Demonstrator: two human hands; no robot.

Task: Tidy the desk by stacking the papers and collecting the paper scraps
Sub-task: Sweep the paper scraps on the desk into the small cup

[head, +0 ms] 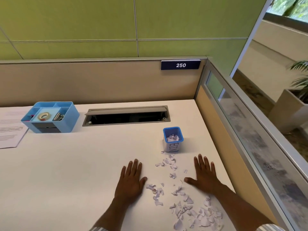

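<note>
Several torn white paper scraps (186, 202) lie scattered on the white desk (75, 172), running from the near right edge up toward a small blue bin (173, 139) labelled BIN that holds some scraps. My left hand (131, 179) lies flat on the desk, fingers spread, just left of the scraps. My right hand (204, 174) lies flat to their right, also spread and holding nothing. Printed papers (10, 129) lie at the far left edge, partly out of view.
A light-blue desk organiser (51, 117) with a tape roll and clips stands at the back left beside the papers. An open grey cable hatch (126, 116) is set into the desk's back. Partition walls close off the back and right sides.
</note>
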